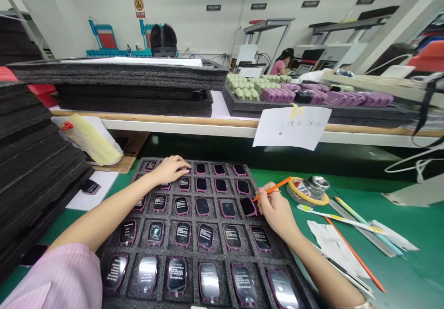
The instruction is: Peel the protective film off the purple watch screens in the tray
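Observation:
A dark foam tray lies in front of me, with several rows of pockets. Each pocket holds a smartwatch with a purple frame and a black screen. My left hand rests flat over the top rows, its fingertips on a watch, and it holds nothing I can see. My right hand pinches a thin orange pick by the tray's right side. The pick's tip points left, and the hand sits right next to a watch with a darker, bare-looking face.
Stacks of black foam trays rise at my left, and more lie on the shelf ahead. On the green mat at right are a tape roll, a metal ruler, and a white brush. A co-worker sits far back.

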`<state>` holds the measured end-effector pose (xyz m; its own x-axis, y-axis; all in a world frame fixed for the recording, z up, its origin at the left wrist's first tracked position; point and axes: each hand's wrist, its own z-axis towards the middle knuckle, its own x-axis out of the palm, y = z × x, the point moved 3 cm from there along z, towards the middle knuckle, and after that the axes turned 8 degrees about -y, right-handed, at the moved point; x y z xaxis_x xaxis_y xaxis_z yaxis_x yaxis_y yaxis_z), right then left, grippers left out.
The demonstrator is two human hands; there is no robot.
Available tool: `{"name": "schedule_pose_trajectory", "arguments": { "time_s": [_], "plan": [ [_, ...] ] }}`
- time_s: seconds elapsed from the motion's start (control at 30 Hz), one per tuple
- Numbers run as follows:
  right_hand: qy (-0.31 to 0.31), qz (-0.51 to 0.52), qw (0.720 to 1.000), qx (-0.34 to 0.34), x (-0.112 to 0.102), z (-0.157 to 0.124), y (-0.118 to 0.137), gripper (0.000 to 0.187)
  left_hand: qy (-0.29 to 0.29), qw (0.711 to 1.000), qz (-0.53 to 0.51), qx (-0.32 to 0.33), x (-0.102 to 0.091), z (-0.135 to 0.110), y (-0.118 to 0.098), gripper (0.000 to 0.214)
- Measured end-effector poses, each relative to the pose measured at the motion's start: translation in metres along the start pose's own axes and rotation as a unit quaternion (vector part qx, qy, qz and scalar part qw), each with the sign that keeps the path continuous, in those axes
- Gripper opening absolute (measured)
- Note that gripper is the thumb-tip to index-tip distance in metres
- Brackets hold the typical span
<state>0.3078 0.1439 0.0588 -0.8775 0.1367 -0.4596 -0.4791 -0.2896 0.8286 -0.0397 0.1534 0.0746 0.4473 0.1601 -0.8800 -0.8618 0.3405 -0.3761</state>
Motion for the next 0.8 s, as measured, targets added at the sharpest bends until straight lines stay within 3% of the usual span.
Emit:
{"name": "schedule_pose_trajectory", "arguments": {
  "time_s": [0.1, 0.17, 0.33, 0.53, 0.67, 0.8],
  "plan": [
    [0.013, 0.02, 1.0, -0.005, 0.013, 0.015, 0.018, 0.039, 0.008, 1.0, 0.023, 0.013, 0.007, -0.004, 0.002, 0.033],
    [0.046, 0.047, 0.998, -0.008, 0.034, 0.025, 0.033, 0.035, 0.007, 0.999, 0.03, 0.017, 0.008, -0.003, 0.002, 0.033],
    [0.164, 0.118, 0.979, 0.012, 0.115, 0.044, 0.057, 0.024, -0.002, 0.999, 0.005, 0.031, 0.001, -0.003, 0.006, 0.033],
    [0.175, 0.205, 0.959, 0.092, 0.195, 0.07, 0.053, 0.033, -0.037, 0.998, -0.047, 0.035, 0.0, -0.016, 0.011, 0.03],
    [0.171, 0.244, 0.948, 0.114, 0.22, 0.074, 0.05, 0.035, -0.054, 0.996, -0.065, 0.011, 0.003, -0.018, 0.014, 0.033],
    [0.174, 0.246, 0.946, 0.12, 0.223, 0.07, 0.046, 0.035, -0.075, 0.993, -0.081, -0.03, 0.006, -0.017, 0.019, 0.047]
  ]
}}
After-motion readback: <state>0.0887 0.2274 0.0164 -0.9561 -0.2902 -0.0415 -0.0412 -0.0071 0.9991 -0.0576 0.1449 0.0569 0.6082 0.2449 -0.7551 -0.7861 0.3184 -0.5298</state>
